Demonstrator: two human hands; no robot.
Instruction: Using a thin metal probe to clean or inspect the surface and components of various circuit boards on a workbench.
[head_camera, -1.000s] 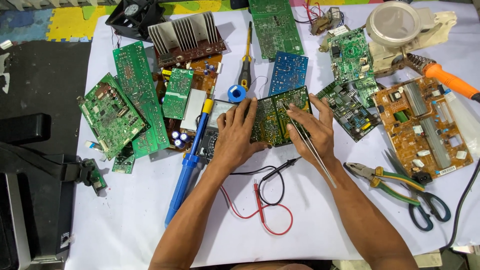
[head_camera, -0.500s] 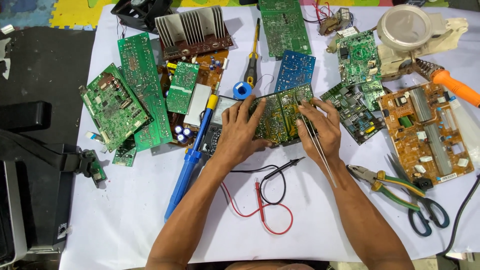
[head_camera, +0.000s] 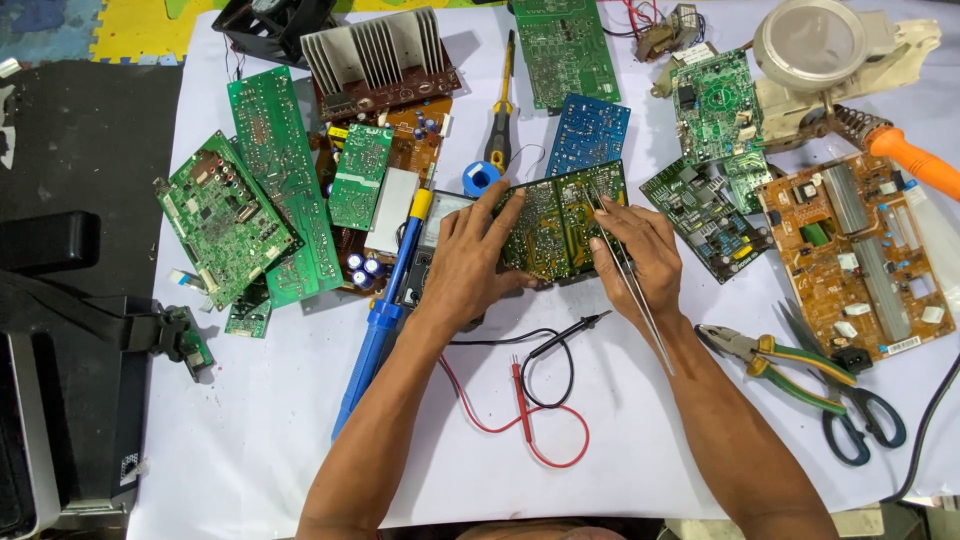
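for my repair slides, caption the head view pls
Left hand steadies a green rectangular circuit board while right hand works thin metal tweezers on it.

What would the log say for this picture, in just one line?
left hand: flat on green circuit board | right hand: holds tweezers, tips on the board | test leads: lying on table near the arms

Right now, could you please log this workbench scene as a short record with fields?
Surface: white table cover
Left hand: flat on the green circuit board, steadying it
Right hand: holds metal tweezers, tips on the board
In front of hands: red and black probe leads
Left of hands: blue desoldering pump
Right of hands: pliers, scissors, brown power board
Above: heatsink, screwdriver
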